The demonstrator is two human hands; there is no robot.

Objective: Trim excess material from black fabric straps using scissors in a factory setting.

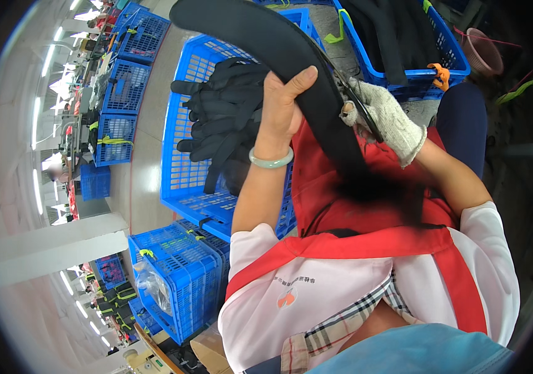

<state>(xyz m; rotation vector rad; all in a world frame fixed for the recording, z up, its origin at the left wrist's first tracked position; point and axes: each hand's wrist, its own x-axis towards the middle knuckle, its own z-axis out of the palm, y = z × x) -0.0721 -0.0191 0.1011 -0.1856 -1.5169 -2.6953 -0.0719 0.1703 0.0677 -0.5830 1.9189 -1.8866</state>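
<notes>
We see the left hand point(285, 106) bare, fingers wrapped around a long black padded strap point(291, 56) with the thumb laid flat up its face, so that hand is clamped on the strap. A pale green bangle point(271, 160) sits on the left wrist. The strap curves from the upper left of the view, passes between the 2 hands, and runs down toward the person's lap, where its lower end blurs over a red apron point(366, 237). The right hand point(382, 115) wears a speckled grey knit glove and is closed around a pair of scissors point(357, 100), whose dark blades lie against the strap's right edge, just beside the left thumb; we cannot tell whether the blades are apart or together. Just behind the left hand, a large blue plastic crate point(185, 124) holds a heap of more black straps point(226, 118), lying crosswise over one another. A 2nd blue crate point(397, 43) at the upper right holds further black pieces, with an orange tie point(441, 76) on its rim. Below the left forearm stands another blue crate point(179, 280) with a clear plastic bag point(151, 283) tucked against its side. Further blue crates are stacked in a row at the far upper left point(123, 87), well apart from the hands. The person wears a white short-sleeved shirt under the apron.
</notes>
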